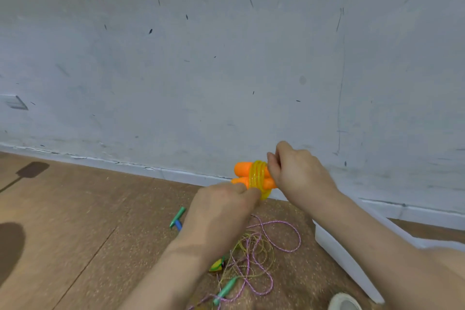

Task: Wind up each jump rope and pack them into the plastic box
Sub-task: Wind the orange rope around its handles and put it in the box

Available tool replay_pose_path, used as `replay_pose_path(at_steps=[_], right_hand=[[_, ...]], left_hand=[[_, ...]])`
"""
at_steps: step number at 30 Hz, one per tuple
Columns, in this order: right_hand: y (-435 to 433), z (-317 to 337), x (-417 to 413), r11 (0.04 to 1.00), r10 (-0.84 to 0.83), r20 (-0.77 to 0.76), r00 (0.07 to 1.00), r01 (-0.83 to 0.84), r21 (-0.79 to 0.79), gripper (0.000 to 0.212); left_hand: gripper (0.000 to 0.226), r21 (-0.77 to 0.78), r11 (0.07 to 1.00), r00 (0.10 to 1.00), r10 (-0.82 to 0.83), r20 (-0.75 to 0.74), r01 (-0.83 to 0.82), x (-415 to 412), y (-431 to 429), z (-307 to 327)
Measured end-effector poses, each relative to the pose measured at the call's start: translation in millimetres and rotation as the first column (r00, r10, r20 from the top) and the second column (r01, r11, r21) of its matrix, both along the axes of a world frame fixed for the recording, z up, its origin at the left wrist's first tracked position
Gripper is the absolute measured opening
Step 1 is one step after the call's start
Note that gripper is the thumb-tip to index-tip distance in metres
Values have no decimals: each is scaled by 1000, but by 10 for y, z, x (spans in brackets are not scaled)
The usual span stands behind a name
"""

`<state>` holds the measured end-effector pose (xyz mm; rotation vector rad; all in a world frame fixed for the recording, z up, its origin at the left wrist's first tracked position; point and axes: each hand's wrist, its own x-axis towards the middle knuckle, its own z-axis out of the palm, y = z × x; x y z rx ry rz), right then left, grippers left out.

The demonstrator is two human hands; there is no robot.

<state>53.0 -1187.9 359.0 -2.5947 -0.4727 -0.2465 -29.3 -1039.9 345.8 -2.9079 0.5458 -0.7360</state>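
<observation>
**Orange rope bundled between two hands**

Both hands are clenched on one bundle, held up before the scuffed grey wall. The right hand grips one end of the two orange plastic handles. The left hand pinches the yellow translucent cord wound round them, from beneath. Below the grip, a purple braided rope sprawls tangled on the wooden floor beside a green plastic handle. The white plastic box sits under the right forearm.

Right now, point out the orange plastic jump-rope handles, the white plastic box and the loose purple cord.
orange plastic jump-rope handles [241, 168]: head view, upper handle's end.
white plastic box [337, 251]: head view, left side wall.
loose purple cord [300, 238]: head view, right loop.
</observation>
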Motion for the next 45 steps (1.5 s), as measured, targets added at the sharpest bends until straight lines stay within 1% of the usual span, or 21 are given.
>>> replay_pose_path(at_steps=[1,3,7,9,11,15,21,22,25,27,29,32,33,34,36,39,41,42,43,44,45], right_hand=[[6,-3,-19,999,35,-37,999,-36,-27,27],[19,-12,-85,989,133,-81,988,-138,-59,29],[52,-21,-215,921,379,-81,922,-384,-57,35],[37,3,-234,891,451,-74,889,-454,-21,40],[6,26,-243,876,481,-64,874,-479,49,43],[-26,60,-294,842,523,-41,852,-508,182,44],[-57,116,-337,792,574,-69,816,-533,298,44],[-64,129,-348,784,585,-69,808,-541,305,44],[-92,158,-387,755,609,-62,790,-555,348,41],[-112,191,-409,721,622,-82,778,-529,447,37],[-111,227,-406,688,590,-94,802,-438,579,37],[-59,223,-364,577,402,-151,903,-122,807,37],[-32,196,-338,539,326,-177,929,-29,842,36],[-2,164,-305,526,252,-192,949,32,850,36],[35,103,-229,536,136,-188,973,87,839,37],[42,46,-113,535,41,-179,983,129,835,36],[40,-7,-48,528,-5,-167,986,144,837,36],[43,-36,-16,533,-31,-153,988,146,834,37],[45,-67,18,541,-59,-139,989,149,828,38],[52,-97,55,548,-92,-133,987,162,821,38],[65,-122,86,546,-118,-139,983,181,818,38]], left_hand=[[16,-36,998,998,-59,26,60,15,76,6],[25,-159,980,992,-126,-28,121,15,187,69],[25,-426,900,959,-194,-209,89,24,299,136],[22,-592,806,925,-210,-317,-20,16,273,152],[16,-730,671,892,-240,-382,-132,18,257,166],[13,-819,538,826,-358,-435,-199,29,297,239],[2,-893,373,726,-537,-429,-252,31,357,211],[5,-904,336,696,-583,-420,-263,46,376,185],[39,-926,177,601,-717,-353,-333,55,382,71],[47,-906,61,576,-753,-317,-419,41,313,-10],[42,-872,5,647,-669,-366,-489,125,281,-202],[22,-870,27,755,-484,-443,-493,178,155,-340],[17,-876,-16,796,-425,-431,-483,163,38,-305],[20,-880,-48,818,-396,-417,-472,161,-74,-284],[18,-895,-107,827,-442,-346,-432,102,-240,-288],[15,-894,-201,860,-420,-292,-401,104,-316,-312],[15,-875,-222,864,-381,-328,-430,126,-296,-264],[14,-882,-205,866,-378,-328,-424,117,-286,-256],[12,-904,-147,878,-344,-334,-402,104,-296,-247],[9,-930,-15,897,-270,-349,-367,103,-294,-250],[11,-924,213,923,-155,-353,-318,98,-281,-243]])
